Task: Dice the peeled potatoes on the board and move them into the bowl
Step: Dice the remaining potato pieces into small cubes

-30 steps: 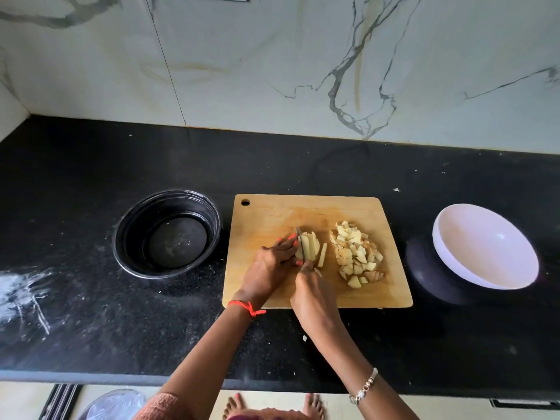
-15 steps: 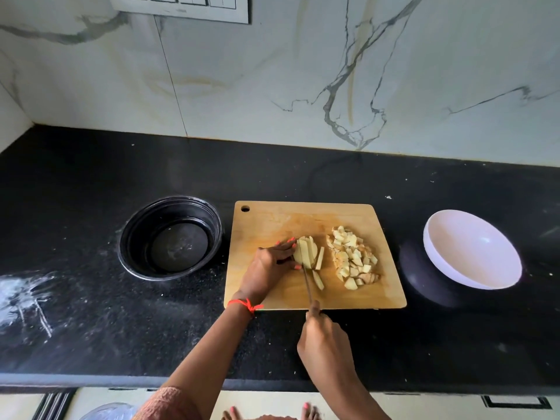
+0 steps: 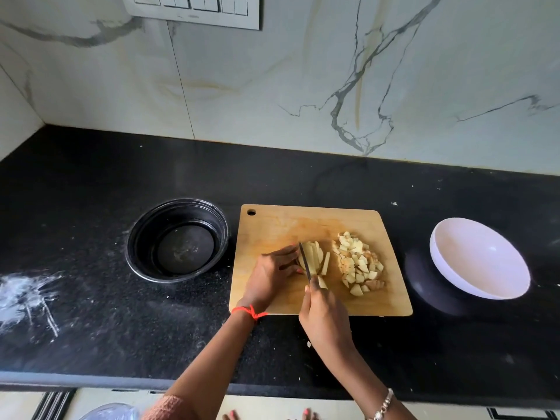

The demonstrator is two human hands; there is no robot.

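Dicing step: potato strips [image 3: 315, 256] on board [image 3: 272, 225] are pinned by curled left hand [image 3: 272, 277]; knife [image 3: 304, 262] is gripped by right hand [image 3: 325, 316]. Crosswise cuts are needed next, then transfer to white bowl [image 3: 478, 259].

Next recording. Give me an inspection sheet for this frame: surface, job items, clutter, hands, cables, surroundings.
Surface: black countertop, wooden cutting board on it.
Job's things: potato strips and diced pile on the board; white bowl right of it, empty.
Clutter: black bowl left of the board, no potato inside; white smear far left.
Hands: left hand holds the strips; right hand grips the knife, blade at the strips.
Cables: nothing seen.
Surroundings: marble wall, switch panel above.
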